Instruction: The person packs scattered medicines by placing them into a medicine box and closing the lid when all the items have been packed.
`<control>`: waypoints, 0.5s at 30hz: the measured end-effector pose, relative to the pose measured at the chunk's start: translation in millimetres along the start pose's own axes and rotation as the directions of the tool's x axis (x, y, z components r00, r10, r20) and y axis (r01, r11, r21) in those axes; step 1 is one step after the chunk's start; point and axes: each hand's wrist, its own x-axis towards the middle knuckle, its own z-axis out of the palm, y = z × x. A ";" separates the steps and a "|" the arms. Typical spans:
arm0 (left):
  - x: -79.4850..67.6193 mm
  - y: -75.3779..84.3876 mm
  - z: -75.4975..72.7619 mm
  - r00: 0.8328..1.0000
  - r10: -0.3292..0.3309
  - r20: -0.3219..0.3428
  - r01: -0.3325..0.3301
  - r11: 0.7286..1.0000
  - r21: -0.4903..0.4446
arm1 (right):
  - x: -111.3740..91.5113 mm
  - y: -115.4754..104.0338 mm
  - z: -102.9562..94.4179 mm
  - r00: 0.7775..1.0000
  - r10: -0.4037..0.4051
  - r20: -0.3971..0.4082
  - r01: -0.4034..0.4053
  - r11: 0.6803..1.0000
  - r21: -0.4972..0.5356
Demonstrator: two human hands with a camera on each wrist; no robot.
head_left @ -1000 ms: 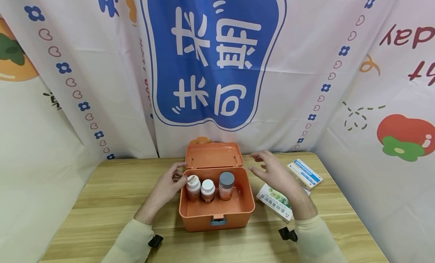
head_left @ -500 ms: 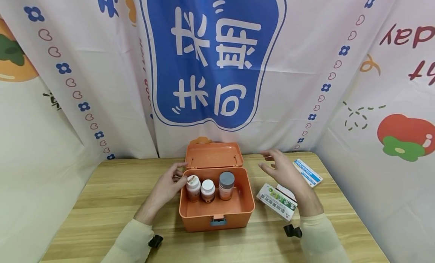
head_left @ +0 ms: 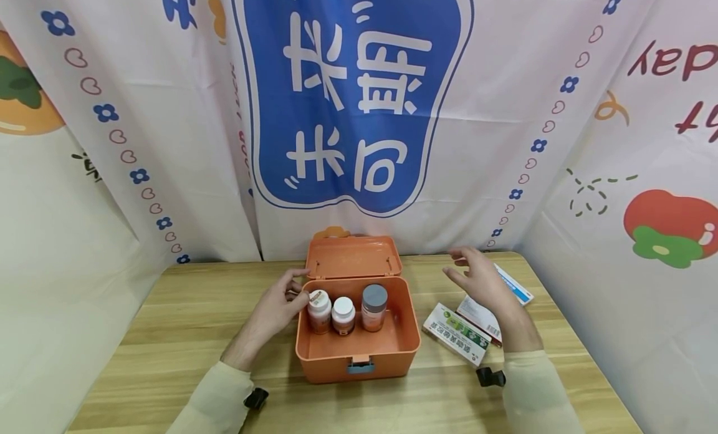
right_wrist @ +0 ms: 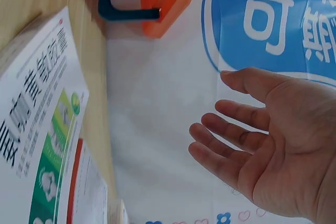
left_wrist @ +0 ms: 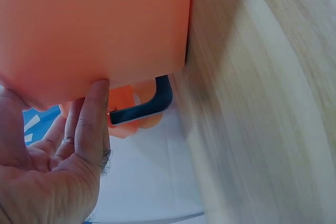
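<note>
An orange storage box point(head_left: 387, 366) stands with its lid point(head_left: 353, 257) up and leaning back. Inside are two white-capped bottles, the left one point(head_left: 319, 312) and the middle one point(head_left: 343, 315), plus a grey-capped jar point(head_left: 374, 306). My left hand point(head_left: 277, 303) holds the box's back left corner, thumb at the rim; in the left wrist view a finger point(left_wrist: 93, 119) touches the orange wall. My right hand point(head_left: 477, 281) hovers above the table, right of the box, fingers loosely bent and holding nothing. Below it lie a green-and-white medicine carton point(head_left: 457, 334) and a white carton point(head_left: 481, 315).
A blue-and-white carton point(head_left: 514, 284) lies farther right, partly behind the right hand. All stand on a wooden table point(head_left: 202, 309), with a printed cloth point(head_left: 359, 228) hanging along its back edge. A dark handle point(left_wrist: 144, 109) shows beyond the box.
My right hand has moved to the right, away from the box, uncovering more of the white carton and covering more of the blue-and-white one. The left hand and the box have stayed put.
</note>
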 end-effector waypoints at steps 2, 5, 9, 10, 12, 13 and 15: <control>-0.1 -0.3 0.0 1.000 0.001 0.001 -0.001 1.000 -0.001 | 0.8 5.5 -0.6 1.000 -0.001 -0.006 0.001 1.000 -0.004; -0.1 -0.7 -0.2 1.000 0.001 -0.001 -0.001 1.000 -0.004 | 2.0 13.5 -1.5 1.000 0.004 -0.011 -0.004 1.000 -0.010; -0.1 -0.6 -0.3 1.000 -0.001 0.000 0.001 1.000 -0.009 | 2.9 23.5 -3.1 1.000 0.020 -0.008 -0.020 1.000 -0.018; -0.2 -0.4 -0.3 1.000 -0.001 0.001 0.001 1.000 -0.009 | 2.9 25.7 -3.7 1.000 0.023 -0.008 -0.023 1.000 -0.017; -0.4 -0.2 -0.4 1.000 0.001 0.002 -0.001 1.000 -0.009 | 3.1 30.2 -4.6 0.999 0.038 -0.009 -0.039 0.999 -0.025; -0.4 -0.2 -0.4 1.000 0.002 0.002 -0.002 1.000 -0.010 | 3.1 32.1 -5.5 0.999 0.042 -0.009 -0.042 0.999 -0.029; -0.5 -0.1 -0.3 1.000 0.005 0.001 -0.005 1.000 -0.007 | 2.7 35.6 -7.1 0.998 0.062 -0.008 -0.063 0.998 -0.029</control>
